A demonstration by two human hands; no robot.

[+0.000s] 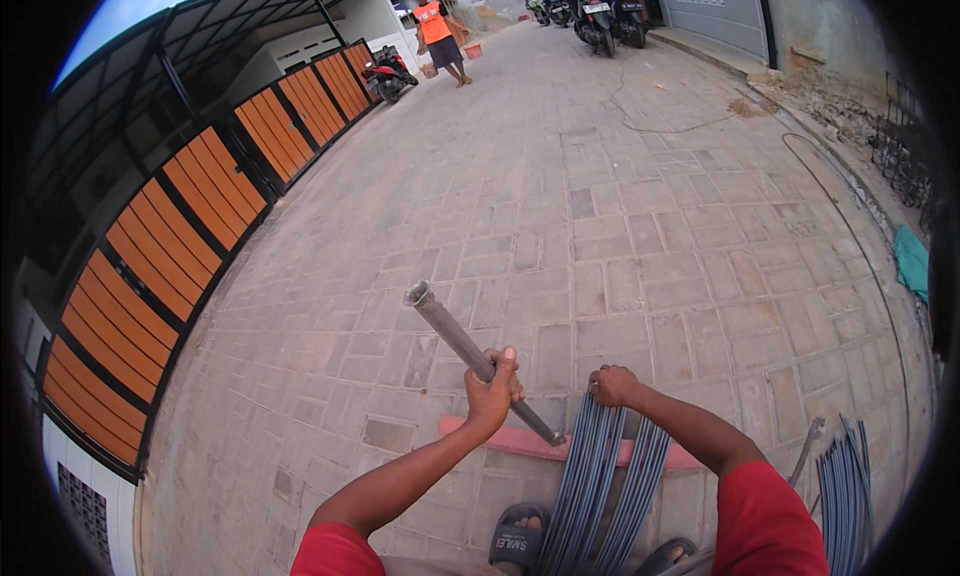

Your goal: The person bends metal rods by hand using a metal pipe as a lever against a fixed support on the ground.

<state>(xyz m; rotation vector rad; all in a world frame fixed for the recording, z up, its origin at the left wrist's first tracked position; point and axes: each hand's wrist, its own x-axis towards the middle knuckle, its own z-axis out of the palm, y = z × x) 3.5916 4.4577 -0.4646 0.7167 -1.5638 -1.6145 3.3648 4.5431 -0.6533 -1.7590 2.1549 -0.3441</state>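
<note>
My left hand [490, 391] is wrapped round a grey metal pipe [450, 324], thumb up along it. The pipe slants, its wide end raised to the far left and its lower end near a pinkish-red strip [500, 438] on the ground. My right hand [613, 385] is closed at the far ends of a bundle of thin dark steel rods [585, 471]. These rods lie across the red strip and run back between my feet. Right beside them is a second group of rods [640, 476]. My fingers hide the rod ends.
More rods [845, 491] and a thin metal bar [806, 451] lie at the right. Paving blocks cover the lane. An orange slatted gate [210, 181] lines the left. Beyond are parked motorcycles [600, 16] and a person in an orange vest [433, 26]. A cable [850, 211] trails along the right.
</note>
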